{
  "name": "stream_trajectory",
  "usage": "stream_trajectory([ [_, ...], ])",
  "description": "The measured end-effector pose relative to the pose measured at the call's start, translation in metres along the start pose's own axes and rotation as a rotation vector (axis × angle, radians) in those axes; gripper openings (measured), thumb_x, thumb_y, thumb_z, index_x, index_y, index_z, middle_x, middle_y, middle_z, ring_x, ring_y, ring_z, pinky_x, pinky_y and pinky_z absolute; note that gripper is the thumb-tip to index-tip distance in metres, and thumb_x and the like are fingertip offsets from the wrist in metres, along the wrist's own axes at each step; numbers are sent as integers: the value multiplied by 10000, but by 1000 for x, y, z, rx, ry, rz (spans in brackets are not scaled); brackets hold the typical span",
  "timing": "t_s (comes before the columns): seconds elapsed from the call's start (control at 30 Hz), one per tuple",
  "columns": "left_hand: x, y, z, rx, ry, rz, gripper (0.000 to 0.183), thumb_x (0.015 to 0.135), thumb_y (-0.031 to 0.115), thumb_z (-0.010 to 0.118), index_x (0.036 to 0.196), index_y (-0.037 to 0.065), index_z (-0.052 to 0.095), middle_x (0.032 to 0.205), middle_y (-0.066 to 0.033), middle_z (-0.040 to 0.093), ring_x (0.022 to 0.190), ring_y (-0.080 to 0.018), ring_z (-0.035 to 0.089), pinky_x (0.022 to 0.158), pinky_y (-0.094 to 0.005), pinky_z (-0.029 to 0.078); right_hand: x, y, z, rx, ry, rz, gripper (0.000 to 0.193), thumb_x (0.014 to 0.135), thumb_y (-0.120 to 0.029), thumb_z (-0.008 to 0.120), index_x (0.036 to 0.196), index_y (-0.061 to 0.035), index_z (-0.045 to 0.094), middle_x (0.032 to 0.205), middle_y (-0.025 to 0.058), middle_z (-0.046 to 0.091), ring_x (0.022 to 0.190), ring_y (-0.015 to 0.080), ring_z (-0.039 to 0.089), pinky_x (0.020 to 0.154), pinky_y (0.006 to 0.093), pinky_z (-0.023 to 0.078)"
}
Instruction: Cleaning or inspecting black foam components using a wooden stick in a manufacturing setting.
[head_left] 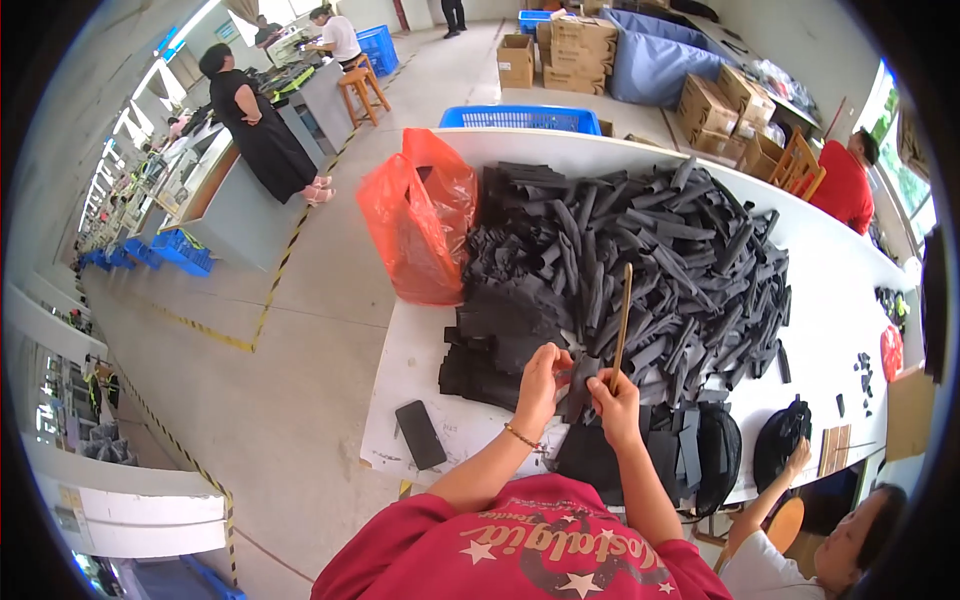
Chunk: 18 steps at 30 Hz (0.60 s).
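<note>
My right hand (615, 402) is closed round a thin brown wooden stick (625, 325), which points up and away from me. Between my hands is a small black fabric piece (578, 388), its right edge against my right thumb. On its left side, my left hand (542, 388) has its fingers curled in at the piece's edge. Just beyond both hands spreads a big heap of rolled black strips (680, 250). Flatter black pieces (505, 325) lie stacked at the heap's left, and a black sheet (600, 458) lies under my right forearm.
A black phone (420, 435) lies left of my arm on the white table (395, 350). An orange plastic bag (415, 220) stands at the far left corner. Black bags (717, 455) are at right, where a co-worker's hand (800, 455) reaches in. A blue crate (520, 118) stands beyond the table.
</note>
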<state>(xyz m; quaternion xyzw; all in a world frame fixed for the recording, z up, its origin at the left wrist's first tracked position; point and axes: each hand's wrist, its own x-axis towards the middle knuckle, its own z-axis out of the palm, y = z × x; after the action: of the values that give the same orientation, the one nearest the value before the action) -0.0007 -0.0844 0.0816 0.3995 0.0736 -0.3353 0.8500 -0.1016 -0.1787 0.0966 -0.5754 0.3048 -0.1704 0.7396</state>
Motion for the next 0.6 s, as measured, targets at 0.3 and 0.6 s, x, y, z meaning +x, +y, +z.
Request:
stream_trajectory([
  [0.3,-50,-58,-50,626,-509,-422,297,982,325,484,851,67,550,579,31,453,464,-62,423,422,-212,311,15,12,-21,-43,283,-163,116,898,-106,622,818,-58,553,586,-28,469,439,55,433,407,206,321],
  [0.6,-12,-7,-93,1309,-257,365,110,845,128,635,873,26,605,797,-123,621,708,-288,630,628,-366,490,72,1,-123,-651,375,-201,343,948,-323,540,1102,-18,580,685,59,553,649,136,526,614,289,417],
])
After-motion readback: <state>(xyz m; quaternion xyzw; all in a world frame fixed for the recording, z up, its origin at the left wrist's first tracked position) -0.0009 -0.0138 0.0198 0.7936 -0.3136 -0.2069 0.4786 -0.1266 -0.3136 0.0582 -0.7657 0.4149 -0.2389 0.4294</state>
